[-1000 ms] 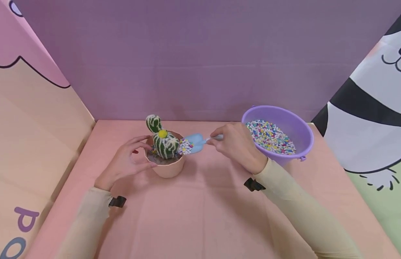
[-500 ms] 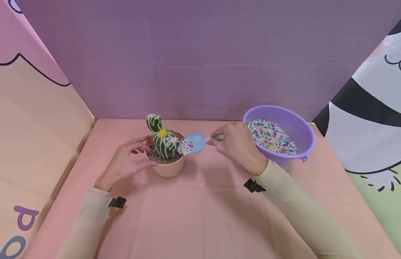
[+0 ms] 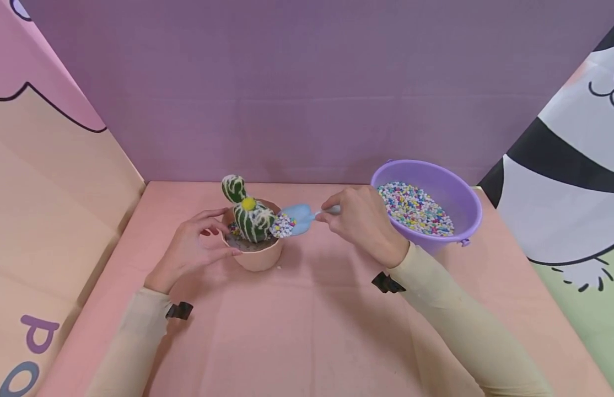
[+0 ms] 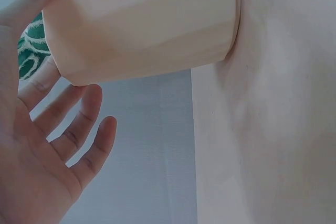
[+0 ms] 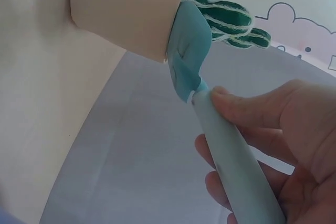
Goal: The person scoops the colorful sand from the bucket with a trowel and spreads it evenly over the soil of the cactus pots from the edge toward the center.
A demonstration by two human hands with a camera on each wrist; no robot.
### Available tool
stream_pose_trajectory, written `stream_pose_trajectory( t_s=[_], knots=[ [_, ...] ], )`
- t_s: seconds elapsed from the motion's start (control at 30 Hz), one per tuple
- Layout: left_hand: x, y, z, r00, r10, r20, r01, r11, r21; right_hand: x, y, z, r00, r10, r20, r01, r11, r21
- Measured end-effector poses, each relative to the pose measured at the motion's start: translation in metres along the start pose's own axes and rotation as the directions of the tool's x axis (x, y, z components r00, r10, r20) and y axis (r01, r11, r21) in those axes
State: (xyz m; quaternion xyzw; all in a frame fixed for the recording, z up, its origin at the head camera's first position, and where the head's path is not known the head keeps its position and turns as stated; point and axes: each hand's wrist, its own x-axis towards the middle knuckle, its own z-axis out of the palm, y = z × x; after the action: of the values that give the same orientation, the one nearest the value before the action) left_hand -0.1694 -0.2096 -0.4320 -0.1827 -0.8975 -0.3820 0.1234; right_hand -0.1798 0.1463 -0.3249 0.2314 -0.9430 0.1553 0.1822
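"Fingers?"

"Left hand (image 3: pixel 188 245) curved round the rim of the pot (image 3: pixel 257 261) bearing the cactus (image 3: pixel 252 223); right hand (image 3: pixel 364 220) gripping the scoop (image 3: pixel 301 216), its pebbles (image 3: pixel 283 225) at that rim."

"Farther?"

"The purple bucket (image 3: pixel 463 207) (more pebbles inside), to the right."

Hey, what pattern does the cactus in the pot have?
The cactus is green with whitish stripes, best seen in the head view.
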Motion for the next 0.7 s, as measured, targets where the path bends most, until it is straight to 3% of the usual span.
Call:
stream_pose_trajectory(
  t_s=[0.43,0.7],
  knots=[
    [-0.0008,0.001,0.0054,0.999,0.025,-0.03,-0.026,0.999,-0.021,0.0008,-0.0006,-0.005,1.0,-0.021,0.006,0.021,0.998,-0.052],
    [-0.003,0.0061,0.0076,1.0,0.005,-0.021,-0.005,1.0,-0.024,-0.0008,-0.0014,-0.0088,0.999,-0.033,0.009,0.034,0.997,-0.066]
  ],
)
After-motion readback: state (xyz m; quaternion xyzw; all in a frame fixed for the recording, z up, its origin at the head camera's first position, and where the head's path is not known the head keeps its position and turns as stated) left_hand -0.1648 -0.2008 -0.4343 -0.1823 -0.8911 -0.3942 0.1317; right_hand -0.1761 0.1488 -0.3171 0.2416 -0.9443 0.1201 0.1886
